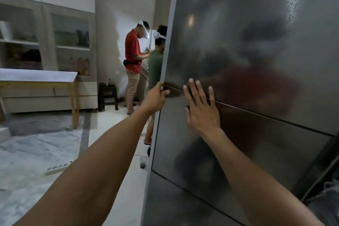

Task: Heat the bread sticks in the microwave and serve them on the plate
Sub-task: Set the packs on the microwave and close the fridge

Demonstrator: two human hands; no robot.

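A tall dark grey fridge [256, 46] with glossy doors fills the right half of the view. My left hand [156, 97] grips the left edge of the upper door at the seam between the doors, fingers curled round it. My right hand [200, 110] lies flat on the door front, fingers spread straight across the seam. No bread sticks, microwave or plate are in view.
Two people [133, 57] wearing headsets stand just beyond the fridge's left edge. A wooden table [36, 82] stands at the left, with a dark stool [108, 97] behind it. A white power strip [58, 168] lies on the pale floor.
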